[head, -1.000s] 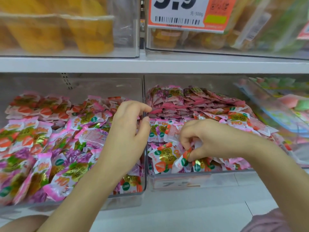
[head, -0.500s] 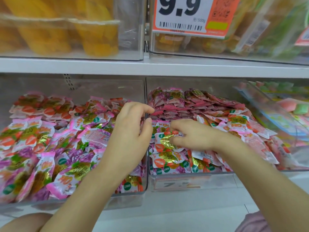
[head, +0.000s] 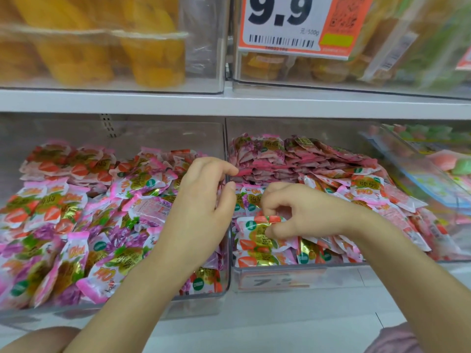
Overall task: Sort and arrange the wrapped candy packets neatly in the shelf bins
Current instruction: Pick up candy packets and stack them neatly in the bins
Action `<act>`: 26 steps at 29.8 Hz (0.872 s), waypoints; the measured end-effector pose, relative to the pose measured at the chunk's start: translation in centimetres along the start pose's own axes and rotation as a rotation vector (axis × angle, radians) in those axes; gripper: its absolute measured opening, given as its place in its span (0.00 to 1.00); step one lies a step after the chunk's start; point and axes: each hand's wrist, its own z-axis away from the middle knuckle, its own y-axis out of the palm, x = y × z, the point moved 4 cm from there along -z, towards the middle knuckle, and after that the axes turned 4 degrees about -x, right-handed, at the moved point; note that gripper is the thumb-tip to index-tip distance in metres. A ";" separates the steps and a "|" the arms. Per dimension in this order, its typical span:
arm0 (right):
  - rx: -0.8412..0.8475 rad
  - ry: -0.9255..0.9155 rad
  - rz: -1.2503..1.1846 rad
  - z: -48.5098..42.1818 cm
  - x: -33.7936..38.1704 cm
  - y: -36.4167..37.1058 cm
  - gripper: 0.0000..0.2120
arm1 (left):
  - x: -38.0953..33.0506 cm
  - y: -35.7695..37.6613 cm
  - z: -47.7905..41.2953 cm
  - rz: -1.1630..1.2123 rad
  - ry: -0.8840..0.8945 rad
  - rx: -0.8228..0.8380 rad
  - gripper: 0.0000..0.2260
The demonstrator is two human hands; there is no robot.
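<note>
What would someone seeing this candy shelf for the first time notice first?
Probably the big price tag reading 9.9, at the top, right of centre. Below, the left bin brims with a loose heap of pink, green and gold packets, while the right bin has a tidy stack at its back. In the middle, the right hand pinches one candy packet at the right bin's front.

White shelf board [head: 305, 105], orange-and-white price tag [head: 293, 24], yellow fruit packs [head: 76, 47] above, pale tiled floor [head: 280, 327]
</note>
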 end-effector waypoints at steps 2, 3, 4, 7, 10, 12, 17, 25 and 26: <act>-0.014 0.005 -0.053 0.7 0.2 -0.4 0.13 | 0.0 0.0 0.0 -0.005 -0.002 0.002 0.11; -0.035 0.013 -0.083 1.0 0.1 -0.7 0.13 | -0.1 0.0 0.0 -0.008 -0.002 0.002 0.11; -0.056 0.024 -0.112 1.3 0.1 -1.0 0.13 | -0.1 -0.1 0.0 -0.011 -0.003 0.001 0.11; -0.110 0.062 -0.210 1.3 0.0 -1.3 0.14 | -0.2 -0.1 0.1 -0.013 -0.002 0.000 0.10; -0.267 0.059 -0.328 1.1 0.1 -1.6 0.13 | -0.2 -0.1 0.0 -0.006 -0.007 0.003 0.10; -0.377 0.082 -0.504 1.1 -0.1 -2.0 0.11 | -0.2 -0.1 0.0 -0.001 -0.017 0.008 0.10; -0.531 0.121 -0.885 1.2 -0.6 -2.6 0.09 | -0.2 -0.1 0.1 0.015 -0.012 0.006 0.09; -0.557 -0.008 -1.192 0.9 0.3 -3.0 0.12 | -0.6 -0.4 -0.2 0.099 0.012 -0.010 0.11; -0.549 -0.018 -1.188 0.9 0.5 -3.0 0.13 | -0.8 -0.4 -0.2 0.125 0.010 -0.012 0.10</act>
